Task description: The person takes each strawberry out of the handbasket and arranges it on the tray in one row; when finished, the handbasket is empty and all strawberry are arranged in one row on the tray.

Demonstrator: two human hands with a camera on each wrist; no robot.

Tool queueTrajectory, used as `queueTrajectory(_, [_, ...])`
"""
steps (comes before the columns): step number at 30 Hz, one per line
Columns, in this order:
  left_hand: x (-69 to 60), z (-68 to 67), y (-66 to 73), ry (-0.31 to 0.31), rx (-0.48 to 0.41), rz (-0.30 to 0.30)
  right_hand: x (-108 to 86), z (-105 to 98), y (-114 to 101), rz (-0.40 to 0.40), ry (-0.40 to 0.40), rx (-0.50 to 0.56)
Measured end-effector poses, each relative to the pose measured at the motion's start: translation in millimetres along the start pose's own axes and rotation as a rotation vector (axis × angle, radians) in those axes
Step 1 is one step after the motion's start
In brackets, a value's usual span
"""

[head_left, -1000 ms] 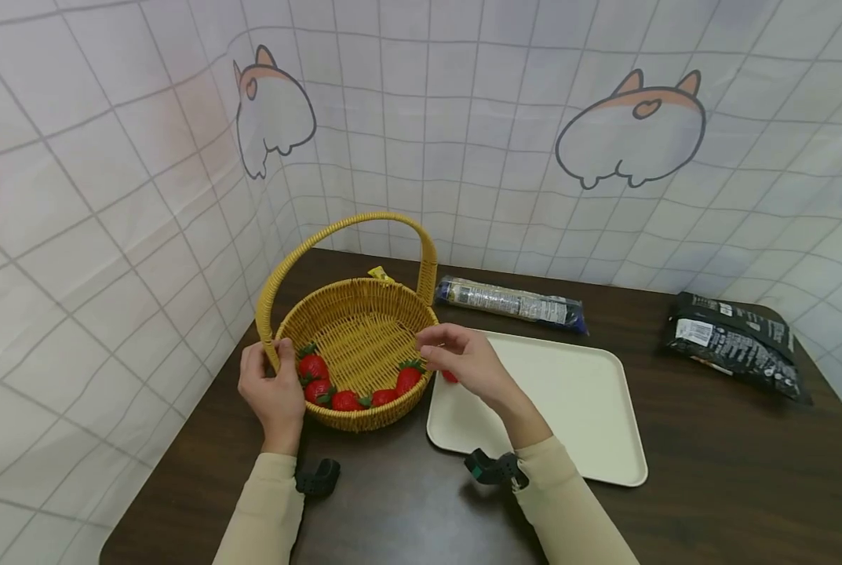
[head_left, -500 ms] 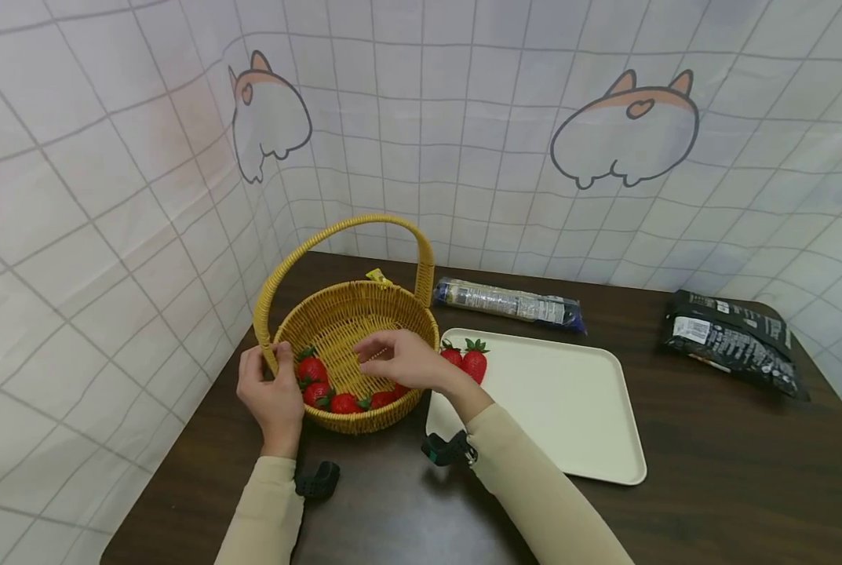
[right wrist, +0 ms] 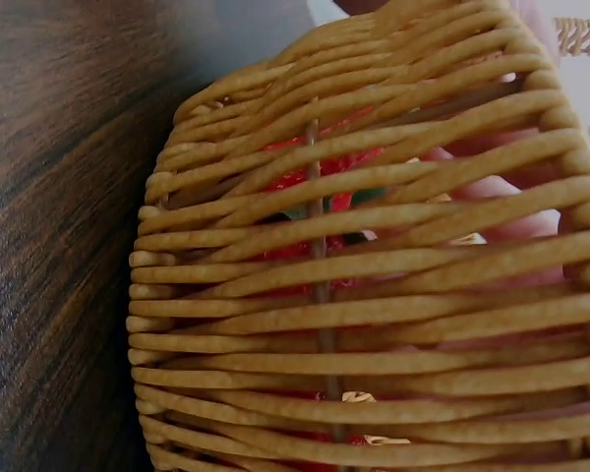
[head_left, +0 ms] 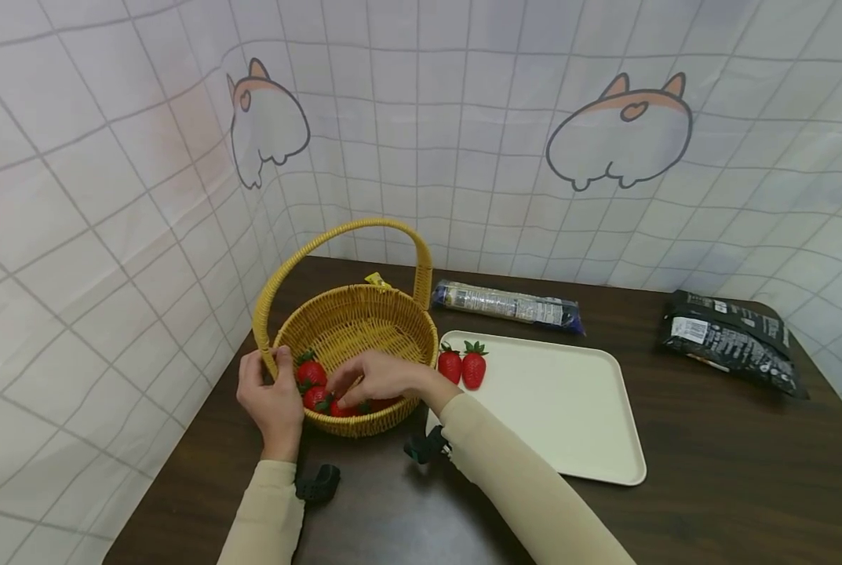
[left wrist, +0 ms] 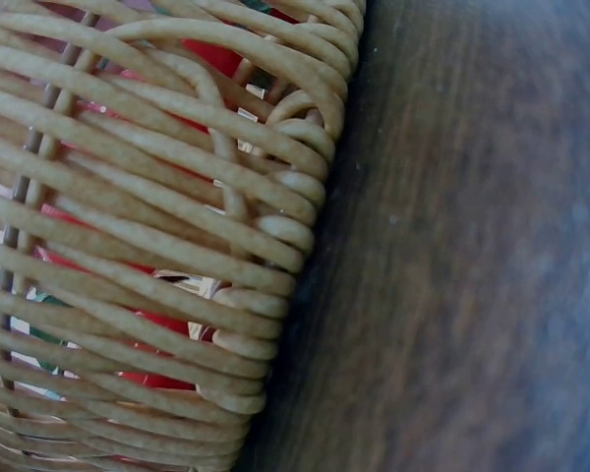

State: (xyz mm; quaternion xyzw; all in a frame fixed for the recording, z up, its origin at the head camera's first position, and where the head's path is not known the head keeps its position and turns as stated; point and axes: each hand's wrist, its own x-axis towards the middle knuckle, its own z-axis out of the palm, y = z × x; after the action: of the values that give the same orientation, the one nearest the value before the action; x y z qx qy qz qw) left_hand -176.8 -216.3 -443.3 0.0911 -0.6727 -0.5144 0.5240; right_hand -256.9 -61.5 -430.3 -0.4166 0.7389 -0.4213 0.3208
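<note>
The yellow wicker basket holds several red strawberries along its near and left sides. At its left side, my left hand grips the rim by the foot of the handle. My right hand reaches down inside, thumb and fingertips bent over a strawberry at the near wall; whether they pinch it is not clear. Two more strawberries lie side by side on the left end of the cream tray. Both wrist views show mostly woven basket wall, with red fruit and, in the right one, fingers behind the weave.
Behind the tray lies a long clear-and-blue packet. A black bag with a white label lies at the far right of the dark wooden table. A white grid-patterned curtain closes in the back and left.
My right hand has let go of a strawberry at the tray's left end, then moved left into the basket and down to the near strawberries. The left hand keeps its grip on the basket.
</note>
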Motion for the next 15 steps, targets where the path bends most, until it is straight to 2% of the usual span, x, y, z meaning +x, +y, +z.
queueTrajectory(4, [-0.3,-1.0,-1.7,0.008,0.0,-0.001,2.4,0.7,0.6,0.013,-0.063,0.026])
queueTrajectory(8, [-1.0,-1.4,-1.7,0.009,-0.001,0.014,2.9,2.2,0.8,0.02,-0.108,-0.004])
queueTrajectory(15, [0.4,-0.2,0.0,0.0,-0.001,0.015,2.8,2.0,0.1,0.034,-0.114,-0.063])
